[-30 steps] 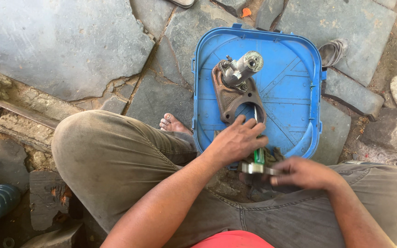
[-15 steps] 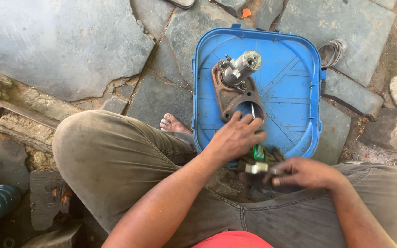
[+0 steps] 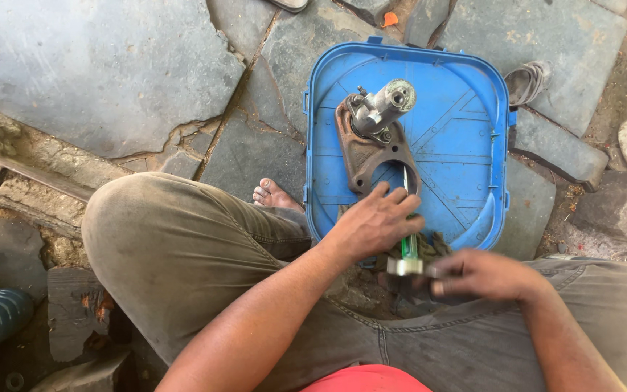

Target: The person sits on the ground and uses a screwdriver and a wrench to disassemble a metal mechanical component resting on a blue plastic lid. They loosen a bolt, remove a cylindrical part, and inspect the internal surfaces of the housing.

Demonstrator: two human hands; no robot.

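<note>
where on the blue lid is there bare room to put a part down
The blue lid is bare on its right half, between the rusty bracket and the right rim. The near left corner is crowded: left hand, green-handled screwdriver, right hand.

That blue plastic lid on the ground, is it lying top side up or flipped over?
Flipped over: the blue lid shows its ribbed inside and raised rim, cradling the rusty metal part.

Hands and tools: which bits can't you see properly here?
Head view:
- Green-handled screwdriver: handle mostly hidden under the left hand.
- Small metal part: blurred, half covered by the right hand.
- Blue tray: near edge hidden by both hands.
- Sandal: cut off by the top edge.
</note>
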